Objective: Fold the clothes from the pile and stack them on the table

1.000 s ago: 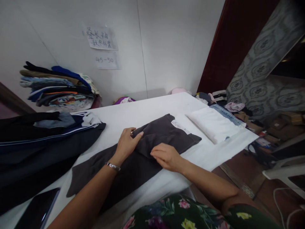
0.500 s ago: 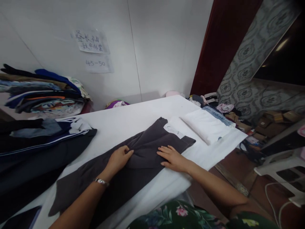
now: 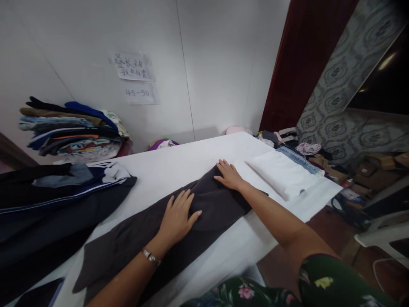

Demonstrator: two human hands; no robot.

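Note:
A dark grey garment (image 3: 134, 232) lies spread at a slant over the white table (image 3: 204, 155). It looks like a long-sleeved top or jacket, though its exact kind is hard to make out. On the middle of the cloth rests my left hand (image 3: 179, 215), flat, with fingers apart and a metal bracelet at the wrist. Farther up, my right hand (image 3: 229, 175) lies with spread fingers on the garment's far end by its upper corner. That hand and forearm hide part of this end.
Dark clothes (image 3: 57, 213) are heaped at the left, before a stack of folded clothes (image 3: 76, 132). Folded white cloth (image 3: 277, 175) lies at the table's right end. Beyond it are cardboard boxes (image 3: 367, 175) and a white plastic stool (image 3: 383, 234). Handwritten paper (image 3: 136, 68) hangs on the wall.
My right hand has slid away from me to the garment's far corner. My left hand has moved slightly right and its fingers, curled before, are now spread flat. The view has shifted a little left.

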